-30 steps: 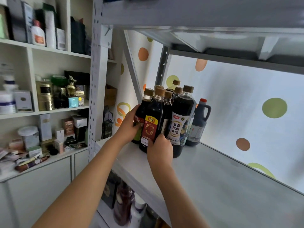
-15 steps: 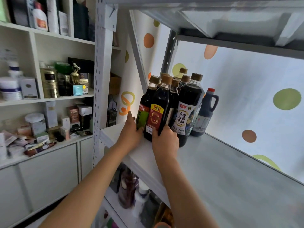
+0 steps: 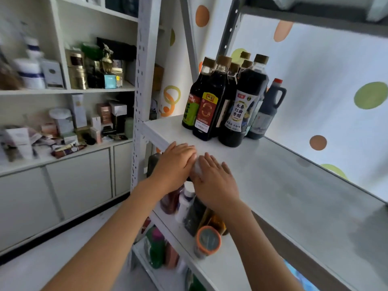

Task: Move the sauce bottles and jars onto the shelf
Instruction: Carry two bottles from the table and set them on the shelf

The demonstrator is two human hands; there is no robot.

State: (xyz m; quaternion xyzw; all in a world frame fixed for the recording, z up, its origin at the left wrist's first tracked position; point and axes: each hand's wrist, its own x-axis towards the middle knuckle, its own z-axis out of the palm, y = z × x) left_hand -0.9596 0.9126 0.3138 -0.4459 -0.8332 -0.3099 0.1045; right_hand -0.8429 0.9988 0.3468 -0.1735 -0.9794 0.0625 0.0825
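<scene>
Dark sauce bottles (image 3: 226,101) stand clustered at the shelf's (image 3: 273,185) back left corner — a jug (image 3: 267,108) behind them. Both hands, left (image 3: 175,164) and right (image 3: 214,179), hover flat-fingered over the front edge, holding nothing — more jars (image 3: 206,241) sit on the tier below.

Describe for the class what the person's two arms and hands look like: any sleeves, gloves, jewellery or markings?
Both forearms are bare as far as the picture shows, with no sleeve in view. The left hand and the right hand wear no gloves, and no ring, watch, bracelet or marking shows. Motion blur softens the fingers.
</scene>
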